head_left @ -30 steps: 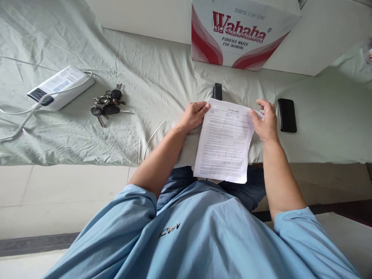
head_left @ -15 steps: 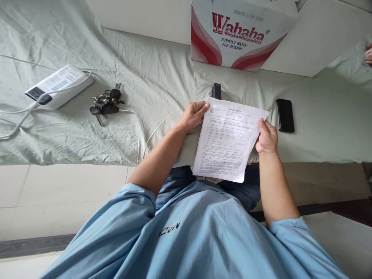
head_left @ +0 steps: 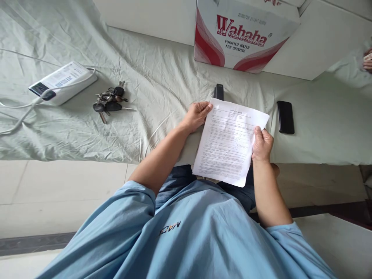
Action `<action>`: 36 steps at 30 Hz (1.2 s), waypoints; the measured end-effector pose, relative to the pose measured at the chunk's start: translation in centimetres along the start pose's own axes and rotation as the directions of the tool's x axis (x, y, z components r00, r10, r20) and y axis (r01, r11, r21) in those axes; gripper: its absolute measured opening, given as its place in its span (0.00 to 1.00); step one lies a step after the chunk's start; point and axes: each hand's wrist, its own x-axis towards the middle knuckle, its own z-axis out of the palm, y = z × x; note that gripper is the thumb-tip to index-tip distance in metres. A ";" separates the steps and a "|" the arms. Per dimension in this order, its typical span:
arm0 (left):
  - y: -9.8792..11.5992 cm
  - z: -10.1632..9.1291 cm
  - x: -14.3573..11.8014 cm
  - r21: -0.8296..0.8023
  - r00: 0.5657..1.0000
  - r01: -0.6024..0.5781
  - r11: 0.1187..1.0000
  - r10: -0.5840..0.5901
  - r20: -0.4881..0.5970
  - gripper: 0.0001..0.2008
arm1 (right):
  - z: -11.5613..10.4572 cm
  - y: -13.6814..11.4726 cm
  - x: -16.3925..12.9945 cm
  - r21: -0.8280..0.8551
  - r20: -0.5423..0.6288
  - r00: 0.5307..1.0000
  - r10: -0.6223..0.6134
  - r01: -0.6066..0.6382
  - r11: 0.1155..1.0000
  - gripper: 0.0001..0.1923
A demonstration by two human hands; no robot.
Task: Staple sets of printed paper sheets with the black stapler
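A printed sheaf of paper (head_left: 226, 145) is held up between my hands over the table's front edge, text side toward me. My left hand (head_left: 198, 116) is closed on its upper left corner, thumb on the front. My right hand (head_left: 262, 144) grips the right edge below the upper corner, thumb on top and fingers behind, hidden. Whether it is one sheet or more I cannot tell. Just behind the paper's top edge lies a black stapler-like object (head_left: 219, 92), partly covered. A black phone (head_left: 285, 117) lies to the right of my right hand.
On the left of the cloth-covered table (head_left: 165, 81) lie a bunch of keys (head_left: 112, 102) and a white box-shaped device (head_left: 64, 83) with a white cable (head_left: 21, 120). A Wahaha water carton (head_left: 244, 38) stands at the back. Another person's hand (head_left: 367, 62) shows at the far right.
My right hand has slid down along the paper's right edge and slightly left. My left hand keeps its hold on the upper left corner. The view has shifted slightly.
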 end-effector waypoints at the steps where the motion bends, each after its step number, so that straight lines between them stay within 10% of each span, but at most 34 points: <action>1: 0.2 0.2 -0.1 0.044 1.000 -0.013 0.999 0.014 -0.007 0.39 | -0.1 -0.1 -0.1 -0.034 -0.028 1.000 -0.012 0.011 0.999 0.45; 12: 5.2 2.9 -4.8 0.699 0.986 0.111 0.706 -0.169 0.014 0.24 | -1.3 -0.4 -0.7 -0.083 -0.236 0.971 -0.044 0.025 0.996 0.37; 18: 4.3 4.1 -10.5 0.179 0.918 0.397 0.900 -0.390 -0.073 0.26 | -1.0 0.7 -1.2 0.072 -0.034 0.984 0.174 -0.171 0.983 0.35; 24: 4.2 5.8 -13.7 -0.150 0.815 0.564 0.812 -0.577 -0.061 0.28 | -1.9 1.9 0.1 0.034 0.153 0.958 0.242 -0.250 0.968 0.37; 36: 6.2 3.2 -2.7 0.436 0.838 0.526 0.730 -0.360 -0.409 0.18 | -2.5 1.7 3.5 -0.063 0.291 0.924 0.248 -0.241 0.969 0.37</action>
